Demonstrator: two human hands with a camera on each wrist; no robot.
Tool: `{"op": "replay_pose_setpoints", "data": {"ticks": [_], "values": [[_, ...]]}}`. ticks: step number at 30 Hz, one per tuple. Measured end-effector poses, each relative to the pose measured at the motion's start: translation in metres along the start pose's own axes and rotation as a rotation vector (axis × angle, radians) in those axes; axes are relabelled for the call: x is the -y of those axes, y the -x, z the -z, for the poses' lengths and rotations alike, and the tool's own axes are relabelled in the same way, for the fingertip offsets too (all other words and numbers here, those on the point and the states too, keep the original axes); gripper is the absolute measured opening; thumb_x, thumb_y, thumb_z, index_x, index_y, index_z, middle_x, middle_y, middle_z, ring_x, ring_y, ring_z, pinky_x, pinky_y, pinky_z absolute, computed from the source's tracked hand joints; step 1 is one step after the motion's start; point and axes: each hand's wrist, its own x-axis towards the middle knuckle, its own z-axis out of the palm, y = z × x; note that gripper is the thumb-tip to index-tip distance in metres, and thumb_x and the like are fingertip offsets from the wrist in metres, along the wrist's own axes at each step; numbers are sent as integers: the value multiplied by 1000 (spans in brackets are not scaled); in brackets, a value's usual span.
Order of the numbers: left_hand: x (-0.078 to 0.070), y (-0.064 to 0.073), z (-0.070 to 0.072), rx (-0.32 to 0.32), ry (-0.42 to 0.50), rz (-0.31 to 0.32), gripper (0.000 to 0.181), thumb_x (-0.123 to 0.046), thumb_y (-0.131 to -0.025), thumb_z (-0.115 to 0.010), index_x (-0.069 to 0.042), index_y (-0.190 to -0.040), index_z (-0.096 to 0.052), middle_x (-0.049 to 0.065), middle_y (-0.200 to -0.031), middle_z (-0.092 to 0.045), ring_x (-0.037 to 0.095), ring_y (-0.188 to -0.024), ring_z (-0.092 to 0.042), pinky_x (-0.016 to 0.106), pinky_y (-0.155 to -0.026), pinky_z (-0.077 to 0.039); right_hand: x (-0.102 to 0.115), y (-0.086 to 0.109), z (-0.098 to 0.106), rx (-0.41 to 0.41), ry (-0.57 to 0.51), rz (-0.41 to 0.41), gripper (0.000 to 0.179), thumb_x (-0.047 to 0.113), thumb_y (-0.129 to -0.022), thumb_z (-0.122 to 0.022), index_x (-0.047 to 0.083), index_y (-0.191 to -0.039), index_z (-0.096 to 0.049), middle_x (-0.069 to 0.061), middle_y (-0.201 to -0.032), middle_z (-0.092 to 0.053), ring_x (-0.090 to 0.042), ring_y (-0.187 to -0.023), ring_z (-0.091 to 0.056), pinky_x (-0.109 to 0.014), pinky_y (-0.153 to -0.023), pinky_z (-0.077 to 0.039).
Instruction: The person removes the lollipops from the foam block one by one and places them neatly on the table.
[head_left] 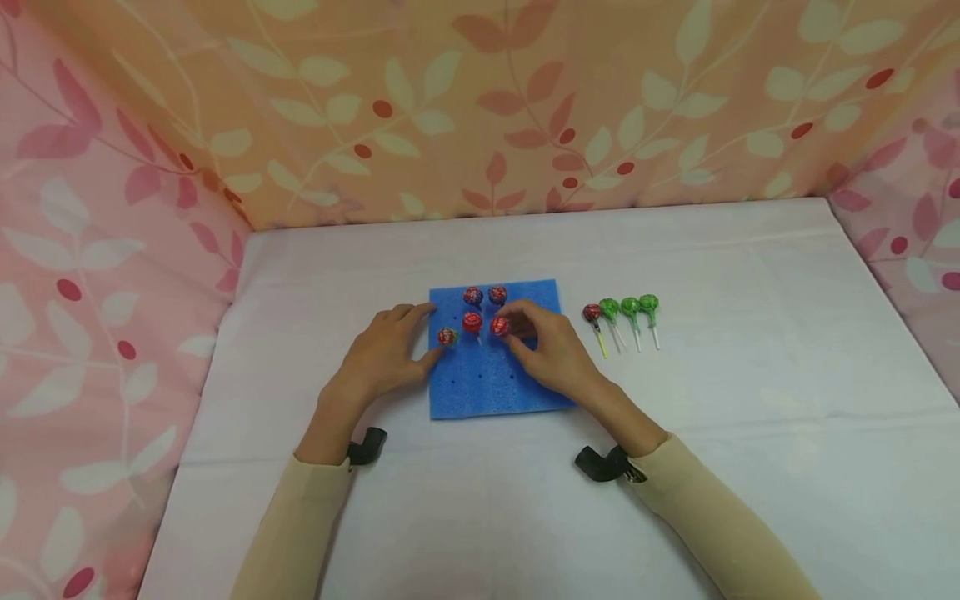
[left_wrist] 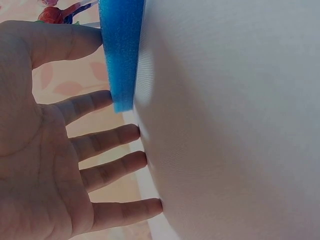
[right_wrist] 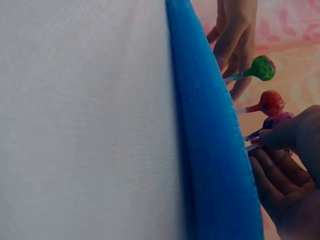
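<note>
A blue foam block (head_left: 480, 398) with small holes lies on the table. Between its thumb and fingers my right hand (head_left: 553, 346) pinches a red-wrapped lollipop (head_left: 500, 326) over the block; in the right wrist view the white stick meets the foam's top. Beside it a red lollipop (head_left: 472, 322) stands in the foam, with two dark purplish lollipops (head_left: 472, 296) behind. A red-and-green lollipop (head_left: 447, 337) stands near the left edge. My left hand (head_left: 386, 350) spreads its fingers at that edge, thumb and index finger touching the foam in the left wrist view, other fingertips on the cloth.
Right of the block lie a dark red lollipop (head_left: 592, 312) on a yellow stick and several green lollipops (head_left: 630, 308) in a row. A white cloth (head_left: 750, 375) covers the table. Leaf-patterned curtains (head_left: 525, 100) border its back and sides. Black curved pieces (head_left: 600, 463) sit at both wrists.
</note>
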Motion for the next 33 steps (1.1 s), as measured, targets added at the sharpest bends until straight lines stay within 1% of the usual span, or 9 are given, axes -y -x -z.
{"op": "replay_pose_setpoints", "data": {"ticks": [8,19,26,33], "values": [[0,-1,1,2,-1,-4,73,-46,-97,-66,-19,-161,-44,14,-164,-47,42,-151,-45,68,-115,-45,1,-1,1,-8,-5,6,29,0,-95,-72,5,-123,-65,-12,-112,-77,-25,-101,-76,-41,-89,-66],[-1,-2,0,1,-4,-7,73,-46,-97,-66,-19,-161,-44,14,-164,-48,42,-151,-45,69,-114,-46,1,2,3,-17,-16,-1,30,1,-96,-72,6,-125,-64,-12,-115,-76,-25,-105,-75,-42,-89,-66],[0,0,-1,6,-4,-3,73,-47,-97,-66,-19,-161,-45,14,-163,-48,42,-150,-46,68,-114,-47,3,4,3,-23,-47,15,31,-1,-96,-71,5,-126,-64,-13,-116,-75,-26,-108,-73,-42,-87,-66],[1,0,-1,1,-9,-4,73,-47,-97,-66,-18,-161,-45,15,-163,-48,42,-149,-47,68,-114,-47,3,3,1,-40,-49,30,31,-2,-95,-72,4,-125,-65,-13,-116,-76,-26,-107,-74,-42,-88,-66]]}}
